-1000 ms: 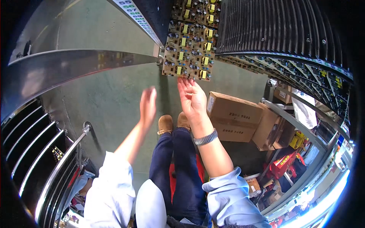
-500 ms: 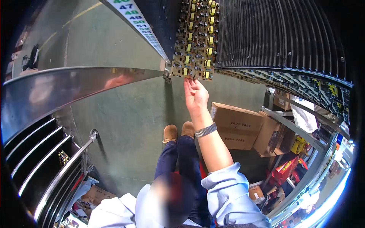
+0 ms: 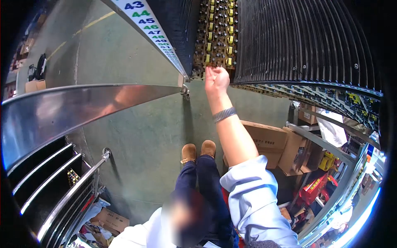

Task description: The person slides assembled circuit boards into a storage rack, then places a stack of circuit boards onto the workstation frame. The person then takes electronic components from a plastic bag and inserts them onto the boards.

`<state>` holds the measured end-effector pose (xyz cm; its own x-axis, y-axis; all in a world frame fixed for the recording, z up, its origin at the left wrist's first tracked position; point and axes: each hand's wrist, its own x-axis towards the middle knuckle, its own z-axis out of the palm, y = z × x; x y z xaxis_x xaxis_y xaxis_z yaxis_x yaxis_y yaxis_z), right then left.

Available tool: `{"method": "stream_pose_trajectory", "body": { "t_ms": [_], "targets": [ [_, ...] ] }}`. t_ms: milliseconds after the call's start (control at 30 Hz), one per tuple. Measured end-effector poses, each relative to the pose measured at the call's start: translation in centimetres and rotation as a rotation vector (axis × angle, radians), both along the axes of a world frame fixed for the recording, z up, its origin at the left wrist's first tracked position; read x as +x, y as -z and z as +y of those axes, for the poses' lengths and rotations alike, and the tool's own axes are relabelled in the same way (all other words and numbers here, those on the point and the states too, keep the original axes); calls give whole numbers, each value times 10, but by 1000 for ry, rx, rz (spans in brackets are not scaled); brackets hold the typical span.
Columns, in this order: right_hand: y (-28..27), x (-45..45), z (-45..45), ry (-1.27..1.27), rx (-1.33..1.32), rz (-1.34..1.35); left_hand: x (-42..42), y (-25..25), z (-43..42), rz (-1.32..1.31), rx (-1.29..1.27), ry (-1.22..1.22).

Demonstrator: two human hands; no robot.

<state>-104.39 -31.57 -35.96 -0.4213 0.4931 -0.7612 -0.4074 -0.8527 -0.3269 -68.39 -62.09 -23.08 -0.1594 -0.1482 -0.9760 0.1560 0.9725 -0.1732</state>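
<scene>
Near the top centre, my right hand (image 3: 217, 79), with a metal band on its wrist, has its fingers curled together at the near edge of a circuit board (image 3: 221, 51). The board carries rows of yellow parts and lies between the black ribbed wall of a rack (image 3: 297, 45) and a strip with printed numbers (image 3: 152, 29). My fingertips partly hide its edge. Low in the view, over my lap, a blurred skin-coloured patch looks like my left hand (image 3: 180, 213); its fingers cannot be made out.
A curved metal bar (image 3: 95, 101) crosses the left side, above another slotted rack (image 3: 45, 182). Cardboard boxes (image 3: 266, 140) stand on the floor at the right, near a metal frame and a red item (image 3: 313, 188). My shoes (image 3: 189, 153) are on the green floor.
My right hand and the board's near edge have moved up and away, between the strip and the ribbed wall. My left hand has left the place beside the board and dropped toward my lap.
</scene>
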Motion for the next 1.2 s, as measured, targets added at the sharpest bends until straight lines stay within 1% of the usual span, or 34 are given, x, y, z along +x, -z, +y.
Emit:
{"method": "stream_pose_trajectory", "body": {
  "t_ms": [67, 100, 200, 300, 333, 400, 500, 600, 700, 767, 800, 833, 867, 900, 933, 967, 1000, 1033, 1067, 1100, 1133, 1167, 1200],
  "targets": [
    [16, -15, 11, -45, 33, 37, 2, 1, 1, 9, 9, 2],
    [6, -22, 14, -52, 35, 20, 4, 0, 2, 12, 11, 2],
    [2, -43, 24, -52, 58, 8, 7, 2, 2, 34, 19, -4],
    [18, -63, 35, -82, 114, 82, 5, 1, 6, 30, 16, -42],
    [20, -70, 39, -73, 94, 50, 6, 0, 9, 31, 15, -47],
    [24, -83, 45, -96, 115, 112, 7, 1, 11, 35, 18, -48],
    [22, -98, 51, -71, 104, 63, 5, 2, 13, 68, 27, -68],
    [13, -98, 53, -50, 90, 112, 6, 0, 11, 91, 24, -74],
    [16, -73, 39, -89, 118, 119, 7, 1, 9, 116, 21, -55],
    [9, -13, 12, -96, 192, 326, 8, -1, 7, 140, 34, -19],
    [3, 29, -4, -170, 274, 462, 8, -1, 5, 148, 37, -12],
    [-21, 76, -27, -159, 250, 304, 6, -2, 2, 139, 53, -6],
    [-35, 133, -44, -239, 257, 246, 3, -5, -2, 132, 68, 6],
    [-50, 193, -60, -435, 402, 58, 2, -7, -9, 109, 93, 35],
    [-75, 253, -74, -426, 300, -52, -1, -12, -12, 108, 117, 49],
    [-85, 322, -86, -523, 269, -167, -3, -21, -16, 106, 136, 64],
    [-109, 385, -95, -543, 207, -231, 0, -31, -24, 94, 147, 84],
    [-121, 447, -102, -635, 143, -430, 5, -35, -36, 101, 129, 181],
    [-161, 495, -106, -627, 155, -546, 7, -44, -44, 109, 122, 164],
    [-179, 550, -111, -659, 219, -661, -1, -58, -48, 76, 121, 143],
    [-201, 593, -113, -591, 216, -790, -11, -68, -48, 48, 125, 130],
    [-210, 635, -111, -583, 192, -923, -16, -67, -58, 24, 161, 120],
    [-211, 682, -114, -448, 187, -847, -22, -63, -62, -4, 206, 122]
  ]
}}
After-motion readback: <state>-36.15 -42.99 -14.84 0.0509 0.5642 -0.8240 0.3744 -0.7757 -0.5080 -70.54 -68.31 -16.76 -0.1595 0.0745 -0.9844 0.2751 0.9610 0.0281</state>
